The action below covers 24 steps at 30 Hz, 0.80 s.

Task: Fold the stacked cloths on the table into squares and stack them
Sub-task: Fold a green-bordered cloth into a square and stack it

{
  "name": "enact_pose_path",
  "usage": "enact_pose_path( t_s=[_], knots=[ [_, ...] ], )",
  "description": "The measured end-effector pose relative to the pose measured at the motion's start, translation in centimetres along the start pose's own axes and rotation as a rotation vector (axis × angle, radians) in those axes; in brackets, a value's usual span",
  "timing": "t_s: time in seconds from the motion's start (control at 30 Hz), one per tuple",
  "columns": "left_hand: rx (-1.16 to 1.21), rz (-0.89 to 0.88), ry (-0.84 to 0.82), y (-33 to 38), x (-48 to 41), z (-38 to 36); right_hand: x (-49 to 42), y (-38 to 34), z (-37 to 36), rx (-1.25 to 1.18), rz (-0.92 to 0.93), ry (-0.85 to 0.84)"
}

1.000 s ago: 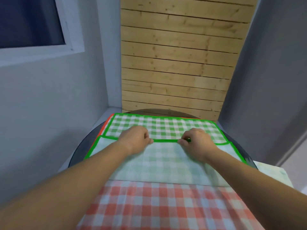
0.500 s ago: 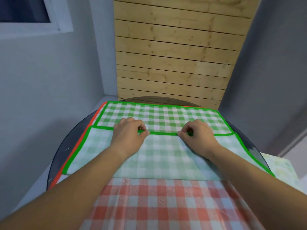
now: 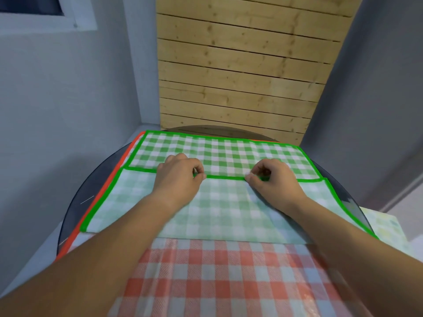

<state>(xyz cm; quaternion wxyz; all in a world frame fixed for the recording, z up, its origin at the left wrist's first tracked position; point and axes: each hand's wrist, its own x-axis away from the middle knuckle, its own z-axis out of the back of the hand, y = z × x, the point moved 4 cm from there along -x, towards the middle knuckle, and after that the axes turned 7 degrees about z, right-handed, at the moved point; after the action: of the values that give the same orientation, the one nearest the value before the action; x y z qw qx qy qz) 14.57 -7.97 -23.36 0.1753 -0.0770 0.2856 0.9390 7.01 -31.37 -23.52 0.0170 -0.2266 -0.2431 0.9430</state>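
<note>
The green cloth (image 3: pixel 229 152) lies across the far half of the tabletop (image 3: pixel 91 193), atop the red cloth (image 3: pixel 206 271); left hand (image 3: pixel 178 177) and right hand (image 3: pixel 272 179) each have a narrow pinching grip on its turned-over hem — to square the fold, I'd say.

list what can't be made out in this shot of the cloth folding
Head view only.
1. Stack depth: the green checked cloth covers it; only a red hem shows beneath.
2. Red checked cloth: near end cut off by the bottom edge, sides hidden by the forearms.
3. Left hand and right hand: the curled fingers hide the grip.
4. Table: mostly under cloths.
</note>
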Motion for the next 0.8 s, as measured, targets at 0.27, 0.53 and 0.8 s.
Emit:
enact_pose_path(
  t_s=[0.27,0.53,0.8],
  knots=[
    [0.021,-0.004,0.021,-0.1,0.4,-0.1,4.7,-4.2,1.2,-0.042,0.203,-0.175],
    [0.010,-0.004,0.010,0.1,0.6,0.0,3.9,-3.7,1.7,-0.185,-0.013,-0.151],
    [0.097,0.004,0.025,-0.3,0.4,-0.2,-5.8,3.5,2.3,-0.102,-0.266,-0.076]
  ],
)
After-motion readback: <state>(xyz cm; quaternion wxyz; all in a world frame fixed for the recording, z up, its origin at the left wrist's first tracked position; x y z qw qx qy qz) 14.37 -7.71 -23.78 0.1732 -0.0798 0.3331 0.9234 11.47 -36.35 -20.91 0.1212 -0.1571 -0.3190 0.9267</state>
